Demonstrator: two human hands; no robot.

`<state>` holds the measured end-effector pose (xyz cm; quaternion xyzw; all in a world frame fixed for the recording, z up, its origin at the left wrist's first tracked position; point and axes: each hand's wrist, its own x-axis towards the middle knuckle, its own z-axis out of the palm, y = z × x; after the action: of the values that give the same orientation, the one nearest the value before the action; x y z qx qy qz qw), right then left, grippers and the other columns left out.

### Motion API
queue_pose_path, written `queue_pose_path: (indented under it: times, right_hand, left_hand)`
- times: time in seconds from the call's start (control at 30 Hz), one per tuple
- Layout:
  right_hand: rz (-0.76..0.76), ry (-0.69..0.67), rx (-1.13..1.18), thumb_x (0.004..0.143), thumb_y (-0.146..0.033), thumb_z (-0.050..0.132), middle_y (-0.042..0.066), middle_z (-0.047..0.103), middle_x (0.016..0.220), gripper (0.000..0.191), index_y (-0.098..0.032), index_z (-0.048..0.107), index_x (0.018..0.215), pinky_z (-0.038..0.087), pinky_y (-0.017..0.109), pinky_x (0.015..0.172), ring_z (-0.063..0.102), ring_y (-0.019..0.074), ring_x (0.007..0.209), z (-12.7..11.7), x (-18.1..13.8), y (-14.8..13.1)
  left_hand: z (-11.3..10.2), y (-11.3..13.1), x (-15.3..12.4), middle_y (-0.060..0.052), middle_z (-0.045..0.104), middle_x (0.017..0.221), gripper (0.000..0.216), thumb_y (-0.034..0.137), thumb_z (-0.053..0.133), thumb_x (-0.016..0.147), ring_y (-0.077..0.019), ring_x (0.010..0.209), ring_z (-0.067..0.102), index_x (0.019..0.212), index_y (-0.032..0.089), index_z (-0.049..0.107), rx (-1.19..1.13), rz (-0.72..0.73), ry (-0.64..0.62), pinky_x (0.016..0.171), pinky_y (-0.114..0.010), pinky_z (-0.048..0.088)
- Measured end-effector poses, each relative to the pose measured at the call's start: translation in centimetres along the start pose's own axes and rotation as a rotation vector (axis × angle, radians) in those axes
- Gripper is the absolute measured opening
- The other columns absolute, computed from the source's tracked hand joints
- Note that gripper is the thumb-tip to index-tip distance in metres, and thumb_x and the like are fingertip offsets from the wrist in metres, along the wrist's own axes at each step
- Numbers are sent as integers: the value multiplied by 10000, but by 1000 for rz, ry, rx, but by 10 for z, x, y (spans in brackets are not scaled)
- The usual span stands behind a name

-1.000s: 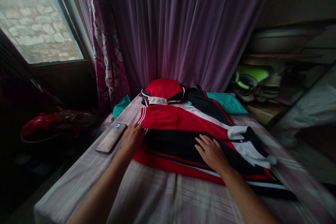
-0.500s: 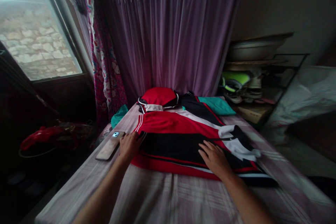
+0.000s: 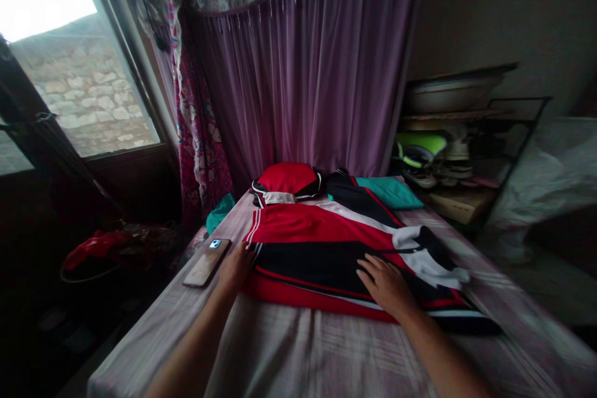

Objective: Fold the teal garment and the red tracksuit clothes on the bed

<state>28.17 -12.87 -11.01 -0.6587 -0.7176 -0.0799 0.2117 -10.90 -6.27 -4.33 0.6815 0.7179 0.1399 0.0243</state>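
A red, black and white jersey [image 3: 326, 242] lies spread flat on a bed with a pale striped sheet [image 3: 298, 354]. My left hand [image 3: 236, 267] rests at the jersey's left edge, fingers out flat on the cloth. My right hand [image 3: 386, 283] lies palm down on the black band of the jersey, fingers stretched and slightly apart. Neither hand holds anything. A smartphone [image 3: 206, 262] lies face down on the sheet just left of my left hand.
Folded red and black clothes [image 3: 286, 181] and a teal garment [image 3: 389, 191] lie at the bed's far end under purple curtains [image 3: 308, 87]. A window [image 3: 79, 87] is at left, a cluttered shelf [image 3: 448, 149] at right, and a red bag [image 3: 102, 245] on the floor left.
The camera has tilted up and shifted slightly. Both hands stay flat on the jersey, the left one having slid a little toward its near left corner.
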Motion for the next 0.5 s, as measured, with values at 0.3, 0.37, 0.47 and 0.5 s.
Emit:
queue_pose_path:
  times: [0.3, 0.37, 0.47, 0.5]
  right_hand:
    - [4, 14, 9, 938, -344, 455, 125, 663, 1307, 380, -212, 714, 1183, 461, 472, 1024, 605, 284, 1217, 7, 0, 3]
    - [4, 12, 3, 941, -348, 449, 120, 659, 1315, 385, -216, 711, 1190, 457, 465, 1027, 600, 279, 1223, 7, 0, 3]
    - [14, -8, -16, 942, -352, 447, 110, 650, 1331, 387, -226, 707, 1199, 448, 447, 1036, 589, 269, 1238, 5, 0, 2]
    - [19, -16, -20, 942, -354, 446, 109, 647, 1336, 389, -227, 706, 1202, 446, 444, 1039, 585, 267, 1244, 4, 0, 1]
  left_hand:
    - [0, 4, 0, -128, 679, 1234, 381, 228, 427, 980, -230, 1079, 661, 1338, 180, 547, 31, 8, 48, 877, -313, 478]
    - [-2, 14, -4, -119, 658, 1271, 386, 212, 405, 977, -241, 1103, 640, 1330, 210, 562, 85, 57, 103, 911, -348, 472]
    - [4, 30, -9, -88, 591, 1393, 381, 305, 422, 985, -260, 1273, 533, 1332, 261, 573, 136, 219, 192, 1060, -413, 399]
    - [9, 34, -11, -78, 569, 1426, 392, 358, 430, 985, -269, 1325, 488, 1341, 273, 570, 136, 261, 183, 1105, -444, 360]
